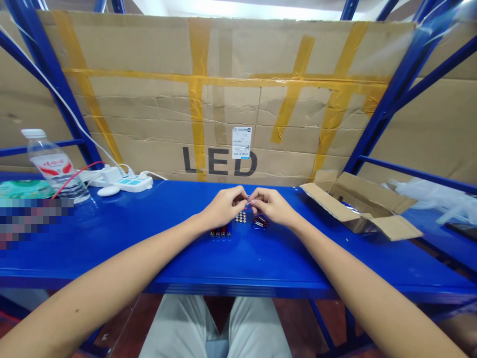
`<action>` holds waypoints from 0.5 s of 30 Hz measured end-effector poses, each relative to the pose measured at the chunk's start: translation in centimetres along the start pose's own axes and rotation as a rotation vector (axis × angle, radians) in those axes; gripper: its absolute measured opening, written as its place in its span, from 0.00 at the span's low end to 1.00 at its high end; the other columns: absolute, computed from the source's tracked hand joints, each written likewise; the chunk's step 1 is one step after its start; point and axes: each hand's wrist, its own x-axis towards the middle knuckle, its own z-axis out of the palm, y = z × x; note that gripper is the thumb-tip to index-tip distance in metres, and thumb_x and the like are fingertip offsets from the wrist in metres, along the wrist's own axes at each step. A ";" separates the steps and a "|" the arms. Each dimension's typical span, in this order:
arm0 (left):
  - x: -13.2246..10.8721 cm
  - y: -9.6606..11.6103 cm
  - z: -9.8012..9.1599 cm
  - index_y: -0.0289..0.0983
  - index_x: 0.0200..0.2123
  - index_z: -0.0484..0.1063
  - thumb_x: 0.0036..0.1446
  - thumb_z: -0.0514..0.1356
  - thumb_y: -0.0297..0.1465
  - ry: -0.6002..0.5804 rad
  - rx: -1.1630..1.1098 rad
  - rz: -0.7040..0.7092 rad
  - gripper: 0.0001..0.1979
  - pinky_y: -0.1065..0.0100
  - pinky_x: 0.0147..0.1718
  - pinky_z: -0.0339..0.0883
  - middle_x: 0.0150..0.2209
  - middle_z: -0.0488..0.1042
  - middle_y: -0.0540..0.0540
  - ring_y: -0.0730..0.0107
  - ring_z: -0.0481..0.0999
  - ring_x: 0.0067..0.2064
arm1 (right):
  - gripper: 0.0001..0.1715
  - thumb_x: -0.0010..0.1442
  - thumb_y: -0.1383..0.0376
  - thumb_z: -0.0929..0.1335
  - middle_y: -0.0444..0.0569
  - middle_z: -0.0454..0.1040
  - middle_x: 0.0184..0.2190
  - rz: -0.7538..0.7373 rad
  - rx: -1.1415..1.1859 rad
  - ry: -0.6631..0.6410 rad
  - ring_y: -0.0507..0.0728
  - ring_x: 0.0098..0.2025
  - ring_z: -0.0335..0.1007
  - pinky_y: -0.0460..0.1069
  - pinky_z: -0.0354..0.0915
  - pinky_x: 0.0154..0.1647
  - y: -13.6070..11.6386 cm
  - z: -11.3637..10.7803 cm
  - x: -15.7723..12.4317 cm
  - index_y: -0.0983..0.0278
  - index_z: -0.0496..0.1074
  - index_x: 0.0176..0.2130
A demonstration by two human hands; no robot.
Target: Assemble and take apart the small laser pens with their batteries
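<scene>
My left hand and my right hand meet at the fingertips above the blue table. Both are closed in a pinch around a tiny part, which is mostly hidden; a speck of blue and red shows between the fingers. Just below them lie several small round silver button cells in rows. Under my left wrist is a row of slim dark and red tubes with metal ends. Near my right palm sits a small heap of blue, red and silver slim pieces.
An open cardboard box with small items inside stands at the right, beside clear plastic wrap. At the left are a water bottle and a white power strip with cables. A large taped carton marked LED closes off the back.
</scene>
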 end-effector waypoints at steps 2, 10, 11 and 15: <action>0.1 -0.1 0.0 0.36 0.34 0.68 0.58 0.56 0.30 0.004 0.001 0.021 0.04 0.70 0.32 0.63 0.31 0.74 0.49 0.73 0.71 0.31 | 0.06 0.57 0.63 0.66 0.44 0.71 0.21 0.044 0.031 -0.028 0.52 0.24 0.67 0.48 0.62 0.27 -0.1 0.3 -0.1 0.64 0.66 0.33; 0.6 -2.9 -3.1 0.36 0.40 0.71 0.54 0.57 0.25 0.149 0.130 -0.065 0.09 0.68 0.38 0.67 0.35 0.78 0.47 0.70 0.75 0.36 | 0.13 0.61 0.69 0.62 0.51 0.78 0.34 0.132 -0.532 0.102 0.56 0.36 0.72 0.50 0.64 0.39 1.7 -2.9 0.3 0.65 0.71 0.45; 0.6 -3.4 -3.6 0.36 0.38 0.71 0.54 0.56 0.25 0.134 0.171 -0.101 0.08 0.68 0.38 0.67 0.35 0.78 0.47 0.70 0.75 0.35 | 0.11 0.60 0.71 0.62 0.52 0.78 0.38 0.188 -0.615 0.047 0.57 0.40 0.73 0.50 0.63 0.42 2.1 -3.5 0.3 0.65 0.73 0.41; 0.5 -5.2 -5.0 0.36 0.33 0.74 0.53 0.57 0.27 0.036 0.303 -0.199 0.06 0.67 0.39 0.66 0.34 0.78 0.46 0.68 0.75 0.37 | 0.09 0.61 0.65 0.64 0.56 0.78 0.43 0.387 -0.811 -0.134 0.60 0.43 0.73 0.50 0.63 0.40 3.0 -4.6 0.2 0.65 0.73 0.38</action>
